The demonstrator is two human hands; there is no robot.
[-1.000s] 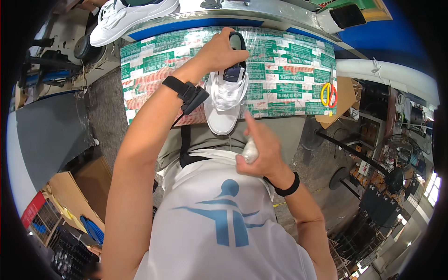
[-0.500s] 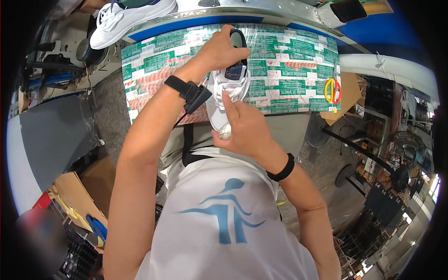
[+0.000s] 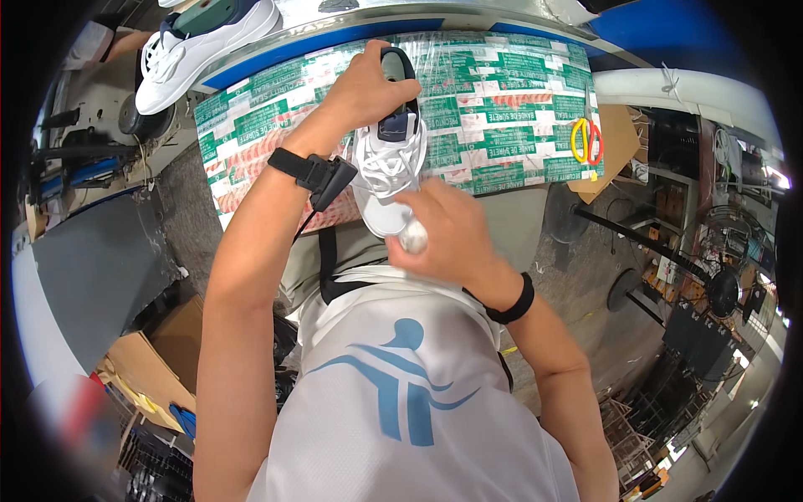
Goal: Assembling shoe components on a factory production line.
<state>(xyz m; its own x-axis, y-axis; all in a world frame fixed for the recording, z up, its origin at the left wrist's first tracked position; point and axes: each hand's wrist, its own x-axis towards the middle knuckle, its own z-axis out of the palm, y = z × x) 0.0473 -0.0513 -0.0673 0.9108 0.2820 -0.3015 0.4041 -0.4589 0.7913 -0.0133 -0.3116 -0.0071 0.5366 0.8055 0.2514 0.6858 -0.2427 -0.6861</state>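
A white lace-up sneaker (image 3: 383, 216) with a dark navy collar and tongue lies on a work surface (image 3: 502, 109) covered in green-and-white printed tape, its toe toward me. My left hand (image 3: 364, 88) grips it around the collar at the heel end. In my right hand (image 3: 456, 238) is a small white crumpled wad (image 3: 413, 237), pinched between thumb and fingers beside the toe. What the wad is made of I cannot make out. My right fingers are slightly blurred, and whether they touch the shoe is unclear.
Scissors with yellow and red handles (image 3: 587, 140) lie at the surface's right end, beside brown cardboard (image 3: 615, 155). Another white sneaker (image 3: 180, 71) rests at the upper left, near the metal-edged ledge (image 3: 351, 23) along the back. A grey panel (image 3: 92, 259) stands left.
My right hand has moved back from the laces toward the toe, and the wad now shows more. My left hand keeps its grip on the collar. The whole view has shifted slightly.
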